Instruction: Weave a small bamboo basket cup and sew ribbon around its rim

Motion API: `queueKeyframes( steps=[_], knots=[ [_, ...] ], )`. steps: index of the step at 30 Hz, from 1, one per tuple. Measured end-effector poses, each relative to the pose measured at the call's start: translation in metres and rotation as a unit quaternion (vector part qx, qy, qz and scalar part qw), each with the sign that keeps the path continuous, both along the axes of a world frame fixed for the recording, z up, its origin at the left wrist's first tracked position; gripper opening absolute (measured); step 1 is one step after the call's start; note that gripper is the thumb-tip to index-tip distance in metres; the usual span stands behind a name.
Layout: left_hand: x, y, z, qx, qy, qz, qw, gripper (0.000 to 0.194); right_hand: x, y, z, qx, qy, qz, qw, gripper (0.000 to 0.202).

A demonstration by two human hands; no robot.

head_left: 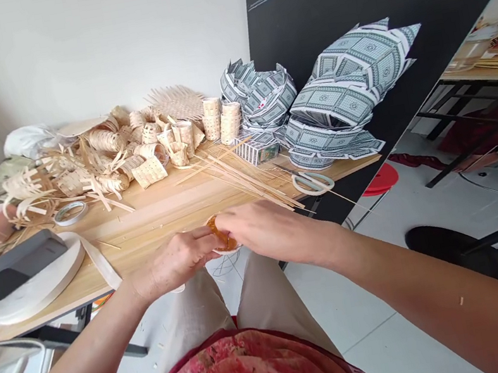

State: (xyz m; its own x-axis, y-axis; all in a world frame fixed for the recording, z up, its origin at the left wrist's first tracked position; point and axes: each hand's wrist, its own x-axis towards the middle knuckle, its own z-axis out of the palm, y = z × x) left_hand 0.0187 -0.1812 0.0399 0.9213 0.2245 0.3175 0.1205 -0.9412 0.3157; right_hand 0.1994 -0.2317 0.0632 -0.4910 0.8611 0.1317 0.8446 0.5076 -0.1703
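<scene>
A small round orange piece with a white rim is held between my two hands, over my lap at the table's front edge. My left hand grips its left side, fingers closed. My right hand reaches over its right side and top with fingers bent together. What the right fingertips pinch is hidden. Long thin bamboo strips lie on the table just beyond the hands, with scissors to their right.
Woven bamboo cylinders are heaped at the back left. Folded patterned card pieces are stacked at the back right, beside a small card box. A tape roll, a white ribbon roll and a dark device lie on the left.
</scene>
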Motion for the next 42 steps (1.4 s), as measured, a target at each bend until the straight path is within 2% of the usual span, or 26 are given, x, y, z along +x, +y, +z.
queueKeyframes(
  steps=[2,4,7,9,12,16,19,23,28,31,34,36,38,40,42],
  knots=[
    [-0.002,0.0,0.001,0.002,0.004,0.011,1.0,0.024,0.002,0.0,0.0,-0.035,0.118,-0.025,0.992,0.015],
    [-0.004,-0.001,0.002,0.003,0.007,0.015,1.0,0.026,0.005,0.001,0.0,-0.1,0.238,-0.038,0.965,0.016],
    [-0.007,-0.001,0.006,-0.014,0.013,0.019,1.0,0.029,0.014,0.002,0.001,-0.244,0.368,-0.034,0.897,0.015],
    [-0.01,0.0,0.008,-0.031,0.006,0.02,0.999,0.029,0.023,0.0,0.003,-0.308,0.42,-0.029,0.853,0.015],
    [-0.017,0.002,0.01,-0.043,-0.013,0.033,0.998,0.029,0.042,-0.008,0.005,-0.344,0.453,-0.032,0.822,0.018],
    [-0.026,0.007,0.012,-0.009,-0.046,0.062,0.997,0.027,0.064,-0.022,-0.004,-0.36,0.448,-0.074,0.815,0.02],
    [-0.027,0.009,0.013,0.029,-0.07,0.084,0.994,0.025,0.07,-0.029,-0.022,-0.379,0.465,-0.082,0.796,0.023],
    [-0.022,0.009,0.016,0.057,-0.093,0.114,0.987,0.024,0.055,-0.032,-0.054,-0.396,0.493,-0.071,0.771,0.019],
    [-0.01,0.006,0.019,0.025,-0.105,0.133,0.985,0.022,0.026,-0.027,-0.082,-0.318,0.52,-0.083,0.788,0.007],
    [-0.005,0.004,0.019,-0.006,-0.114,0.142,0.983,0.023,0.02,-0.025,-0.087,-0.279,0.507,-0.08,0.812,0.008],
    [-0.004,0.003,0.018,-0.036,-0.123,0.159,0.979,0.022,0.023,-0.024,-0.086,-0.22,0.467,-0.134,0.846,0.015],
    [-0.005,0.003,0.018,-0.053,-0.124,0.179,0.974,0.022,0.025,-0.024,-0.081,-0.116,0.456,-0.186,0.863,0.013],
    [-0.004,0.002,0.019,-0.06,-0.126,0.193,0.971,0.022,0.022,-0.025,-0.073,0.051,0.449,-0.215,0.866,0.005],
    [-0.002,0.0,0.019,-0.058,-0.129,0.199,0.97,0.022,0.014,-0.026,-0.063,0.219,0.414,-0.19,0.863,0.007],
    [0.001,-0.002,0.02,-0.055,-0.137,0.201,0.968,0.022,0.002,-0.023,-0.054,0.333,0.351,-0.123,0.867,0.013]
  ],
)
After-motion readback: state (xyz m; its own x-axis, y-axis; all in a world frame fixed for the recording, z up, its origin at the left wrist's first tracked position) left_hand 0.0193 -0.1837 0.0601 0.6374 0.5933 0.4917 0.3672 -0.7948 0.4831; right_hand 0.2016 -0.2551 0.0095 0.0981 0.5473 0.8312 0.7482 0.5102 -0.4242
